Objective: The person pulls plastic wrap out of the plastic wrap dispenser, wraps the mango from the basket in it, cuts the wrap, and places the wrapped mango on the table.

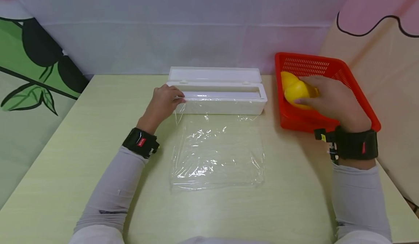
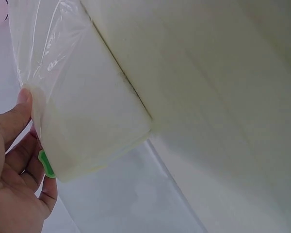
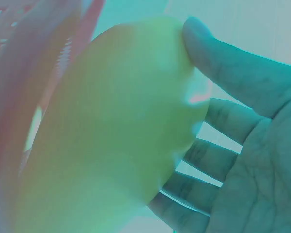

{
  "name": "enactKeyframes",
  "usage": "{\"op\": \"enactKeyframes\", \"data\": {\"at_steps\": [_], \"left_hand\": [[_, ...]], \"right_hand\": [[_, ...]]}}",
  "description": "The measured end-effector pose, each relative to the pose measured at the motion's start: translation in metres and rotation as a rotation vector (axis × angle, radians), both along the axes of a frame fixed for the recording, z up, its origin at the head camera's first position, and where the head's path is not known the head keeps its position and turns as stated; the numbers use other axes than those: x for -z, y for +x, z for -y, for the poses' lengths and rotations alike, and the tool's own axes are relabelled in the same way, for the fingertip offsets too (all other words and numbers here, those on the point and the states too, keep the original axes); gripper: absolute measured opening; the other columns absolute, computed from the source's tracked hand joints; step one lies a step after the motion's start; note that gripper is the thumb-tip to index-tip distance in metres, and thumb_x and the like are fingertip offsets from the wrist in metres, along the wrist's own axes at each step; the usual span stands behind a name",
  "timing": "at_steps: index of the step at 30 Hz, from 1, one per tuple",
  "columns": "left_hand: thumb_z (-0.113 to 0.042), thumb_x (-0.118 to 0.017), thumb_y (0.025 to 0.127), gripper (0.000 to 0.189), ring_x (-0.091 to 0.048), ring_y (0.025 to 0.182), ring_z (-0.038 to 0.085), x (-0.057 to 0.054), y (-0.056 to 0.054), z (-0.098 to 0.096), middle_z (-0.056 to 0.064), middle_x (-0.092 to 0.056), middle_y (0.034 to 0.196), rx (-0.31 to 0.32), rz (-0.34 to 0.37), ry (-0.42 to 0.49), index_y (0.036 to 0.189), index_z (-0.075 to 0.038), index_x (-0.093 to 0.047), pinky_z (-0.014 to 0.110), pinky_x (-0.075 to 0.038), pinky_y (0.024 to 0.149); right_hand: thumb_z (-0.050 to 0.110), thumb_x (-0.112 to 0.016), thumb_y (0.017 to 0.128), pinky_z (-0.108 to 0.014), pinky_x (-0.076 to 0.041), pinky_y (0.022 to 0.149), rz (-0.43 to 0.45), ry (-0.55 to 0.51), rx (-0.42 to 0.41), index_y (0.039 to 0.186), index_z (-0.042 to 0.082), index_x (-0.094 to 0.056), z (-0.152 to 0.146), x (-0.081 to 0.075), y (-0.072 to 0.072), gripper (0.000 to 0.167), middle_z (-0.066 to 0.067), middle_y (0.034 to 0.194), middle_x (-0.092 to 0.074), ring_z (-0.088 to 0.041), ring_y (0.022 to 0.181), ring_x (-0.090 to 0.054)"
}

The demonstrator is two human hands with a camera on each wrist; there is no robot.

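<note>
A white cling film box (image 1: 222, 106) stands with its lid (image 1: 214, 75) raised at the back of the table. From its front, a clear sheet of cling film (image 1: 219, 153) spreads over the tabletop. My left hand (image 1: 167, 100) grips the box's left end, its thumb on the film at the edge; a small green part (image 2: 46, 164) shows beside the fingers. Over at the right, my right hand (image 1: 332, 95) holds a smooth yellow fruit (image 1: 296, 93) inside a red basket (image 1: 327, 126). Thumb and fingers lie around the fruit in the right wrist view. Its exact kind is unclear.
Another yellow fruit (image 1: 288, 78) lies behind the held one in the basket. A pale cloth backdrop (image 1: 196, 44) hangs along the table's far edge. The light wooden tabletop (image 1: 82, 146) extends to the left of the film.
</note>
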State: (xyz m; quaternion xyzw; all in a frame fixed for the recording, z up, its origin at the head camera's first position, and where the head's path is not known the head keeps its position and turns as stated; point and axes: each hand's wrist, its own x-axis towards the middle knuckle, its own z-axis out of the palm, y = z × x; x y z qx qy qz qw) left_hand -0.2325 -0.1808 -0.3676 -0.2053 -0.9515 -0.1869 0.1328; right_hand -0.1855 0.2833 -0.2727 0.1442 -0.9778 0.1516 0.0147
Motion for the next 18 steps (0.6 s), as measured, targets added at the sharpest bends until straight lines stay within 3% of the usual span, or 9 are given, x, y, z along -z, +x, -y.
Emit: {"op": "enactKeyframes", "data": {"at_steps": [12,18], "left_hand": [[-0.018,-0.076,0.088,0.021,-0.058,0.091,0.030,-0.003,0.003,-0.002,0.010,-0.074,0.105,-0.010,0.004,0.001,0.103,-0.004,-0.076,0.050,-0.040,0.083],[-0.017,-0.076,0.088,0.019,-0.059,0.092,0.031,-0.001,0.004,-0.001,0.011,-0.074,0.104,0.012,-0.019,0.008,0.103,-0.004,-0.076,0.051,-0.041,0.083]], "right_hand": [[0.036,-0.078,0.086,-0.057,-0.046,0.091,-0.046,-0.127,-0.109,0.147,0.018,-0.050,0.039,-0.018,0.031,0.070,-0.015,0.140,-0.055,-0.037,0.115,-0.049],[0.035,-0.082,0.082,-0.054,-0.049,0.091,-0.119,-0.065,-0.223,0.141,0.017,-0.057,0.069,-0.013,0.047,0.067,-0.012,0.141,-0.055,-0.035,0.126,-0.049]]}}
